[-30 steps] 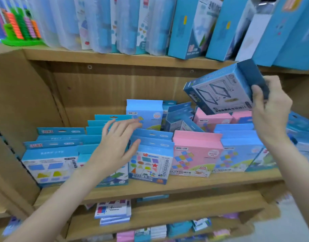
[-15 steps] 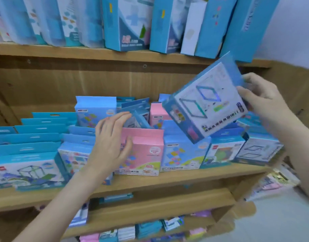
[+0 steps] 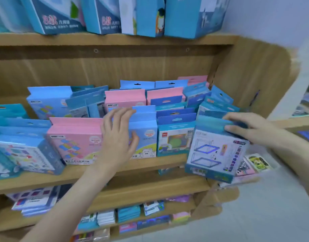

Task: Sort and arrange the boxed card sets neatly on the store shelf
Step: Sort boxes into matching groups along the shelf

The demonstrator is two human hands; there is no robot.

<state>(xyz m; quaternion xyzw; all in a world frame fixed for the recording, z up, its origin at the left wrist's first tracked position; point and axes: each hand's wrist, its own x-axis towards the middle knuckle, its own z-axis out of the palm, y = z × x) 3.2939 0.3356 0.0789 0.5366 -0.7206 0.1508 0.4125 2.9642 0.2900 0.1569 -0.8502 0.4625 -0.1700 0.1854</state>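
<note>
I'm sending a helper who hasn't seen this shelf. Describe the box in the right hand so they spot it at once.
Look at the middle wooden shelf, at its right end. There the right hand grips the top of a blue box that overhangs the front edge. Unlike the pink and cartoon-fronted boxes beside it, its pale front shows two blue parallelogram outlines, one above the other.

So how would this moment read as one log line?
left hand: open, resting on light blue bear-print box | right hand: gripping blue box with diamond-frame drawings at wooden shelf's right end
</note>
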